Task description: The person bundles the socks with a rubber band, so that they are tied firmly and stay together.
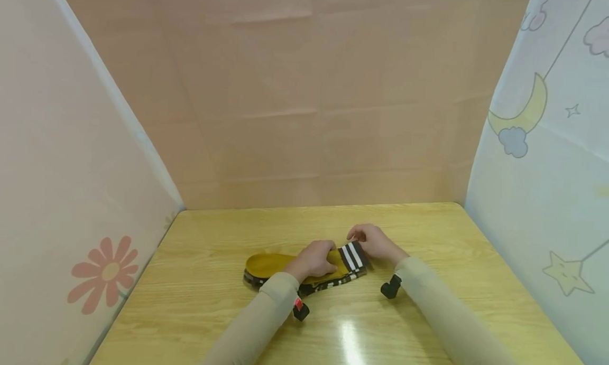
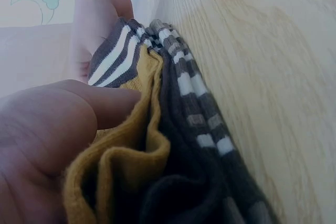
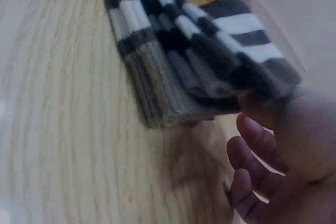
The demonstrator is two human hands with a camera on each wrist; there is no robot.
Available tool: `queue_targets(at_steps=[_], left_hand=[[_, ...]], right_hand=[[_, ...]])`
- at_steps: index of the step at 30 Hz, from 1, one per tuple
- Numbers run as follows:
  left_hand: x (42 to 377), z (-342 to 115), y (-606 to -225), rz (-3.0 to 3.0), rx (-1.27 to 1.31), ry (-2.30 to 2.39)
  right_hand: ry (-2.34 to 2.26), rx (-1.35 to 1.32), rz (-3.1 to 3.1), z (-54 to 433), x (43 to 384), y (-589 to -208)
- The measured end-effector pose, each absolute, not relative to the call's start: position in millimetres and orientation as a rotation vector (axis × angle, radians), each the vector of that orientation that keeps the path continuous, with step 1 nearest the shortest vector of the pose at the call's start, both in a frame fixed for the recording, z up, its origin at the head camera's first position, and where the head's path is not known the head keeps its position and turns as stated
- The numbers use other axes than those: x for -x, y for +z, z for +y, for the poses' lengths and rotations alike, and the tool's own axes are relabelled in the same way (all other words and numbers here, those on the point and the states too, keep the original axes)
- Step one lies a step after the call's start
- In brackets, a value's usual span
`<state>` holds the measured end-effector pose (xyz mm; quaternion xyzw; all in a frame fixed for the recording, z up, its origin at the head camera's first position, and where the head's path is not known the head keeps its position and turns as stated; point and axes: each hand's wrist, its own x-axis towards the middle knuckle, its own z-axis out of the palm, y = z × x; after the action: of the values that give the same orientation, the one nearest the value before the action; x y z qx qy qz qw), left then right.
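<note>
A mustard-yellow sock [image 1: 267, 265] with a dark cuff and two white stripes lies on top of dark striped socks [image 1: 333, 283], all lengthwise together. My left hand [image 1: 315, 259] grips the yellow sock around its middle, with the thumb [image 2: 113, 103] along its near side. At the cuff end is my right hand [image 1: 376, 243], its fingers loosely bent and apart. Its thumb reaches behind the raised striped cuff [image 3: 244, 38], which hides the tip. Below that cuff, the lower striped cuffs [image 3: 152, 77] stand beside one another in the right wrist view.
The socks lie on a wood-grain table [image 1: 214, 323]. A plain tan cloth [image 1: 309, 117] hangs behind it, and printed cloths [image 1: 537, 196] stand along the sides. Small black devices [image 1: 391, 287] are worn at both wrists.
</note>
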<state>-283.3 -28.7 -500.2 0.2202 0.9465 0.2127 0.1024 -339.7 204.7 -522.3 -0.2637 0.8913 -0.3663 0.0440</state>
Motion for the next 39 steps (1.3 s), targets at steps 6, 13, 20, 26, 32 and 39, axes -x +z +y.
queue_targets(at_steps=[6,13,20,26,32,39], left_hand=[[282.2,-32.3,-502.9,2.765,-0.690,0.700],[282.8,-35.3,-505.2,2.740,-0.711,0.780],[284.5,-38.3,-505.6,2.726,-0.711,0.796],[285.4,-39.1,-505.1,2.700,-0.672,0.850],[287.3,-39.6,-506.9,2.675,-0.653,0.897],[287.4,-40.3,-508.1,2.652,-0.649,0.943]], right_hand=[[-1.037,0.972,2.616,197.3,345.8,-524.1],[-1.048,1.121,2.492,187.8,347.3,-523.7],[-1.050,1.042,2.551,178.0,347.9,-523.3],[-1.010,0.981,2.582,175.5,349.1,-524.7],[-1.024,0.934,2.579,176.0,346.3,-524.8],[-1.260,0.741,2.466,174.7,341.1,-527.0]])
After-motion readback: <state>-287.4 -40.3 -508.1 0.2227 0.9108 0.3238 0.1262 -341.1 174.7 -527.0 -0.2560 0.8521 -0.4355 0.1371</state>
